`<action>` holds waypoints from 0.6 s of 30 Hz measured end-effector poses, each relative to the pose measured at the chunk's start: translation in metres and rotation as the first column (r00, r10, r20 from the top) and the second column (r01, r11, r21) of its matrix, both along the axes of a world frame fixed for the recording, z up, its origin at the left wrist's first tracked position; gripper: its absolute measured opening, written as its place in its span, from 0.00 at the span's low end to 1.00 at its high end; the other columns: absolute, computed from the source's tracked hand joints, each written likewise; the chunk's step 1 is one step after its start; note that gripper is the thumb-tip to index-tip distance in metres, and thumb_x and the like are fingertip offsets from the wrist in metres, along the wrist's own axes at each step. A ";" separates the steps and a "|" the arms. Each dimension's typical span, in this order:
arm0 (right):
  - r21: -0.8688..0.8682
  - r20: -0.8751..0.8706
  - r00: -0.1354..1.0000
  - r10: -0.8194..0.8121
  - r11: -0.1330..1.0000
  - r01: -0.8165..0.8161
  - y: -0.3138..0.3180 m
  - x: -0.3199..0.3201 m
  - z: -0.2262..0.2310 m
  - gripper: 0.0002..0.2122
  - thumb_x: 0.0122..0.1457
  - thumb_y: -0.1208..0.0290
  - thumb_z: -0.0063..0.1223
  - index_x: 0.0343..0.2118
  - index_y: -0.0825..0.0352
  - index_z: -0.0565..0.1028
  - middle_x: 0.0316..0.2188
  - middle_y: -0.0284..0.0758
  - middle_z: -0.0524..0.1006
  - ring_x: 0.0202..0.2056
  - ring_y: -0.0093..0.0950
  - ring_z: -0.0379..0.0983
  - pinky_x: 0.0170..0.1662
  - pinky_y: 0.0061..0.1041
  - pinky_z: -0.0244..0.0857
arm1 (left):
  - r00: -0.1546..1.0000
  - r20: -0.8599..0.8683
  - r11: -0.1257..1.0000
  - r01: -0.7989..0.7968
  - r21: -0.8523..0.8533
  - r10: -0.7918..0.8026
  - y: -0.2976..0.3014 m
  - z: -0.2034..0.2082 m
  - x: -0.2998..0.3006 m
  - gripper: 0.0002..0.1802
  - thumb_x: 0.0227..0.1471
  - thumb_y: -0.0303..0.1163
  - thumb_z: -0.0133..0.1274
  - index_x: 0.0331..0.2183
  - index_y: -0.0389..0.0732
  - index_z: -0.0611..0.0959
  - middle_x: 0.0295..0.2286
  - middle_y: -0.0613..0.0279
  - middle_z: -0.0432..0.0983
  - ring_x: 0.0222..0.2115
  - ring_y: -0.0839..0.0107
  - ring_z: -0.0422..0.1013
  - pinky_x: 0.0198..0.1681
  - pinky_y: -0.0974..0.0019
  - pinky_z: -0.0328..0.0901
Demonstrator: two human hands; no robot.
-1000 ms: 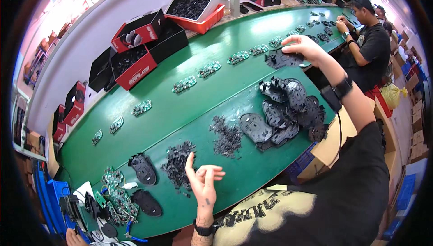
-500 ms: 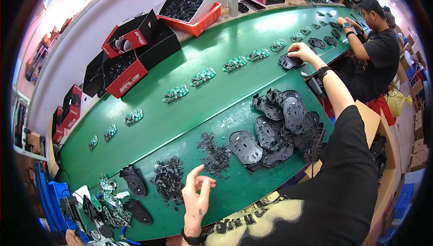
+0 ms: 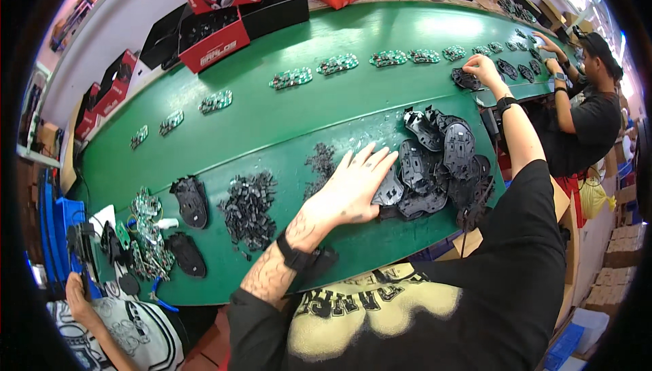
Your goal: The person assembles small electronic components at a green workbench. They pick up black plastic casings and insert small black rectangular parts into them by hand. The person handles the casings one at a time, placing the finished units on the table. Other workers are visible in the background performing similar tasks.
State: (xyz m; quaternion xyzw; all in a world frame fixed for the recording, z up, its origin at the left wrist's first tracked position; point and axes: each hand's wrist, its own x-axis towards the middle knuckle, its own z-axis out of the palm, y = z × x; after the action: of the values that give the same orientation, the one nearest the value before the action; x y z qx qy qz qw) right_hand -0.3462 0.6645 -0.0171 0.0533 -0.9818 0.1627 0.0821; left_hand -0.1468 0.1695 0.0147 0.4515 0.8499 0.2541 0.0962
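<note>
My right hand (image 3: 483, 71) is stretched out to the far right, its bent fingers closed at the edge of a black mouse base shell (image 3: 464, 79) lying on the green work surface. My left hand (image 3: 356, 184) lies palm down with its fingers stretched, beside a heap of black mouse shells (image 3: 456, 150). Its fingertips reach the nearest grey-black shell (image 3: 389, 191) and partly cover it; I cannot tell if they press on it. Behind that hand shows a small pile of tiny black parts (image 3: 319, 164), partly hidden.
Green circuit boards (image 3: 291, 78) form a line along the belt (image 3: 272, 119). Small black pieces (image 3: 248, 211) are heaped to the left, near two shells (image 3: 190, 202) and tangled boards (image 3: 148, 235). Red-black boxes (image 3: 214, 38) stand behind. One co-worker (image 3: 584, 99) sits right, another's arm (image 3: 85, 306) shows left.
My left hand has moved right and forward to the shell heap, fingers now stretched flat. The view has shifted; my right hand remains at the mouse shell beside the belt.
</note>
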 end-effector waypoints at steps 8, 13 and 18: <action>-0.146 -0.113 0.956 0.270 0.947 -0.285 -0.099 0.037 0.132 0.11 0.56 0.69 0.57 0.33 0.73 0.80 0.33 0.34 0.80 0.35 0.24 0.74 0.42 0.23 0.66 | 0.988 -0.124 0.987 0.111 0.113 -0.097 0.002 -0.020 -0.014 0.38 0.38 0.28 0.60 0.54 0.40 0.68 0.44 0.55 0.70 0.50 0.56 0.63 0.55 0.58 0.57; -0.311 -0.063 0.934 0.352 0.882 -0.353 -0.223 0.128 0.189 0.09 0.57 0.71 0.55 0.34 0.72 0.80 0.32 0.32 0.79 0.34 0.17 0.72 0.38 0.17 0.64 | 0.996 -0.056 0.959 0.079 0.271 -0.066 -0.018 -0.014 -0.003 0.21 0.42 0.29 0.60 0.43 0.44 0.79 0.38 0.59 0.72 0.44 0.57 0.67 0.49 0.58 0.62; -0.435 0.218 0.931 0.295 0.883 -0.178 -0.328 0.197 0.155 0.10 0.52 0.72 0.57 0.33 0.74 0.80 0.24 0.38 0.79 0.26 0.20 0.75 0.31 0.20 0.68 | 0.951 0.268 0.735 -0.290 0.613 0.151 -0.058 0.015 0.038 0.21 0.44 0.23 0.59 0.43 0.45 0.77 0.37 0.61 0.72 0.41 0.62 0.69 0.47 0.62 0.65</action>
State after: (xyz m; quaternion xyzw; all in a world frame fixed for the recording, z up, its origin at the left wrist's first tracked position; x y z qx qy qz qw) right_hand -0.1496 0.3369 0.1382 0.1321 -0.9137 0.3784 -0.0676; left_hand -0.1089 0.1111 0.0294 0.3244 0.7436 0.5845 -0.0108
